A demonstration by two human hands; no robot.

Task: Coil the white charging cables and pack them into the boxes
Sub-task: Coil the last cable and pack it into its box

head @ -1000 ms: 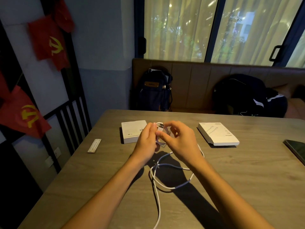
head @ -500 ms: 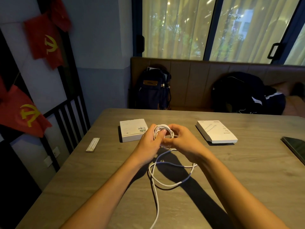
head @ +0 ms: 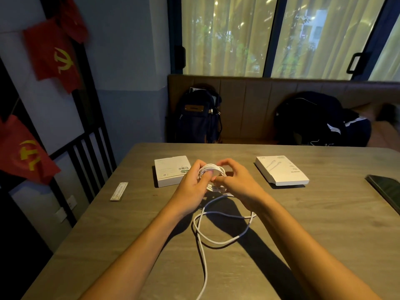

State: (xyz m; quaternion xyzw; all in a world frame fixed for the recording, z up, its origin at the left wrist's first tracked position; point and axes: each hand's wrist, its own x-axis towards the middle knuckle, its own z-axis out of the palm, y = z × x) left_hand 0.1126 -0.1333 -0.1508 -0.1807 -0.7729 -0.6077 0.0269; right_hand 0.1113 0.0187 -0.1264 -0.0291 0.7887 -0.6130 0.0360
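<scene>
Across the grey table (head: 313,234), flat and apart from one another: a white box (head: 170,169) with a barcode label just left of the hands, its near right corner hidden behind the left hand (head: 190,184); a second white box (head: 281,171) with a cable printed on its lid well to the right; a dark phone (head: 387,189) at the right edge; a narrow pale strip (head: 119,191) near the left edge. Beyond the table, on a padded bench (head: 249,109), an upright backpack (head: 197,120) and a heaped dark jacket (head: 320,120); on the left wall, red flags (head: 54,55). Between the two boxes and above the tabletop, holds the white cable (head: 213,169) wound into a small coil of several turns, clasped from both sides: left thumb pressed on its face with fingers curled behind, right hand (head: 238,180) pinching its right rim with bent fingers. Stretches the coil's oval left to right, its open face tilted toward the camera. Drops a loose tail (head: 205,276) from the coil's underside, lays it in one flat loop between the forearms, then runs it lengthwise toward the near edge and out of view.
</scene>
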